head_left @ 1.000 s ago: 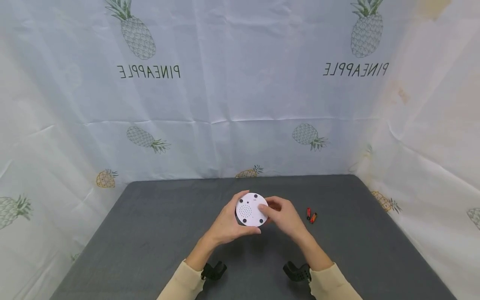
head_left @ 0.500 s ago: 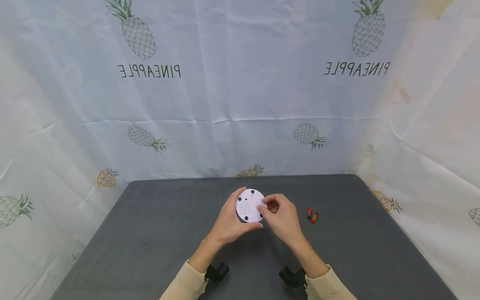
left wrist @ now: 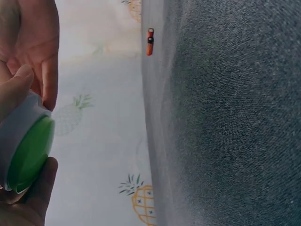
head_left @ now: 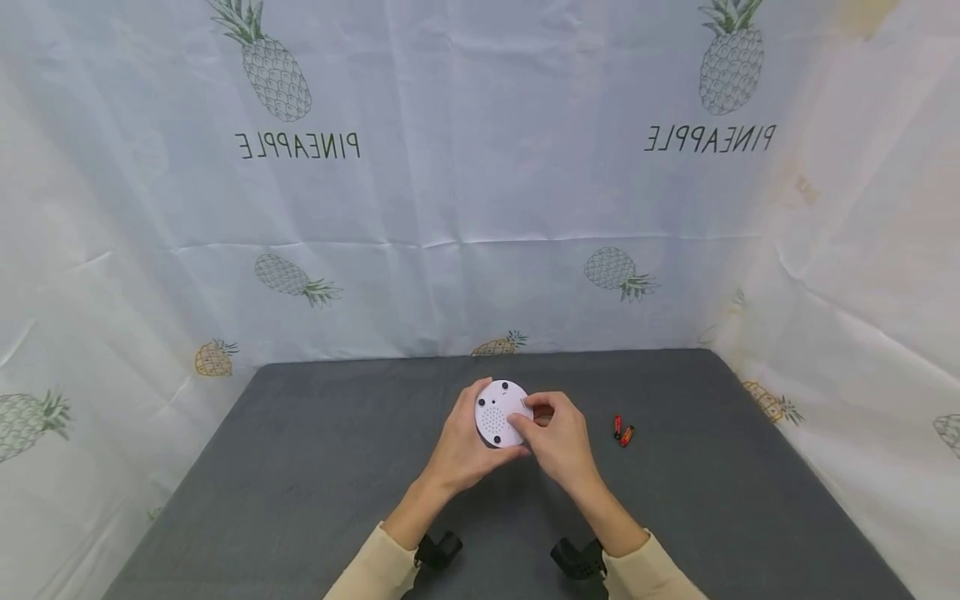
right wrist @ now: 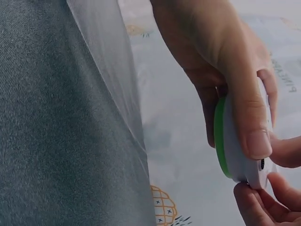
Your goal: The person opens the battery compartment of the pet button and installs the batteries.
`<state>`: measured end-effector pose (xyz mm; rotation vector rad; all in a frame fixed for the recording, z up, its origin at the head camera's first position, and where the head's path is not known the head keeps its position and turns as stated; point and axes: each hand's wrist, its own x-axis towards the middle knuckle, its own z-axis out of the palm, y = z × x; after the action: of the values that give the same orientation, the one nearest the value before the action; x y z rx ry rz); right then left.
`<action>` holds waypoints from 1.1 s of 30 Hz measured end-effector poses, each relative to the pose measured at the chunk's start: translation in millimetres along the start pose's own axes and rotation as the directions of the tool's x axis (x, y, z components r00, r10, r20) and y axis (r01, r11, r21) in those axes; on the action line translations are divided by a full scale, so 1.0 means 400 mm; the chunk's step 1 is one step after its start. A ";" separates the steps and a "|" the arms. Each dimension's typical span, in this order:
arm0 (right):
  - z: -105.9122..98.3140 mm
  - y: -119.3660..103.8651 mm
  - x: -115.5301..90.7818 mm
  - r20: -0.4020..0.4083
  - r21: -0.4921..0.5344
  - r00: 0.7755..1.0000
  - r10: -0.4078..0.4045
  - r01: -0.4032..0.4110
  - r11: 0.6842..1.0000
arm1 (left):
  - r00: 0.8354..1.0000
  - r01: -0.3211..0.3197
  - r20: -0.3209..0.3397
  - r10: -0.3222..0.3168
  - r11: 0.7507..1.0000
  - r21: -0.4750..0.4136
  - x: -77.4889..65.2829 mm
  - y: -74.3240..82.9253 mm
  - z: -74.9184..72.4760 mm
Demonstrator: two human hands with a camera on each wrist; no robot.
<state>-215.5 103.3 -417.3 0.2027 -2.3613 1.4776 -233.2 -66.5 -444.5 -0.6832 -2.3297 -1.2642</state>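
Note:
A round white device (head_left: 495, 414) is held up over the table, its face with speaker holes and small black feet turned toward the head camera. In the left wrist view its other side shows a green dome (left wrist: 32, 155). My left hand (head_left: 457, 446) grips it round the left and lower edge, thumb along the bottom rim. My right hand (head_left: 561, 437) pinches its right edge, the thumb lying on the white face and the index finger curled at the rim. In the right wrist view, the right fingertips (right wrist: 251, 202) meet the white edge near a small black foot.
Two small red batteries (head_left: 622, 433) lie on the dark grey table (head_left: 337, 467), right of the hands. Behind the table hangs a white curtain (head_left: 450, 167) printed with pineapples. A black wrist camera mount (head_left: 577, 558) sits at the right wrist, another mount (head_left: 440, 550) at the left.
The device has risen slightly in view since a second ago. My right hand has shifted a little left, its thumb further in over the white face. The left hand keeps its grip.

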 end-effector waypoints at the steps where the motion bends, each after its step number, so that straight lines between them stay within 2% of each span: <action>1: 0.000 0.001 0.001 0.001 -0.003 1.000 0.010 -0.010 1.000 | 1.000 0.002 0.002 -0.002 1.000 -0.001 0.000 0.000 0.000; 5: 0.001 0.001 0.001 0.004 -0.023 1.000 0.017 -0.017 1.000 | 1.000 0.009 0.004 -0.009 1.000 -0.007 -0.003 -0.003 0.002; 11: 0.006 -0.005 -0.002 -0.036 -0.094 0.998 -0.057 0.053 0.994 | 1.000 0.022 0.008 -0.022 1.000 0.010 -0.002 -0.006 0.002; 15: 0.010 -0.002 -0.003 -0.050 -0.083 0.996 -0.071 0.066 0.994 | 0.998 0.054 0.024 -0.055 0.998 0.010 -0.001 -0.008 0.002; 20: 0.009 0.010 0.004 -0.055 -0.014 0.994 -0.092 0.092 0.996 | 0.996 0.081 0.044 -0.080 0.997 -0.003 0.002 -0.010 0.001; 24: -0.003 0.025 0.013 -0.041 0.115 0.997 -0.064 0.068 0.991 | 0.993 0.098 0.065 -0.097 0.995 -0.016 0.004 -0.010 0.002; 29: -0.026 0.048 0.033 0.036 0.337 0.999 0.010 -0.022 0.941 | 0.992 0.105 0.076 -0.103 0.994 -0.020 0.003 -0.010 0.001; 31: -0.038 0.056 0.043 0.059 0.381 0.997 0.045 -0.064 0.922 | 0.992 0.107 0.074 -0.106 0.994 -0.017 0.002 -0.010 -0.001; 33: -0.051 0.066 0.054 0.068 0.380 0.994 0.081 -0.101 0.920 | 0.991 0.116 0.067 -0.115 0.993 -0.016 0.001 -0.009 -0.004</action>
<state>-239.2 134.6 -423.6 0.2304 -2.1199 1.9950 -235.4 -69.7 -446.0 -0.6129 -2.4451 -1.3355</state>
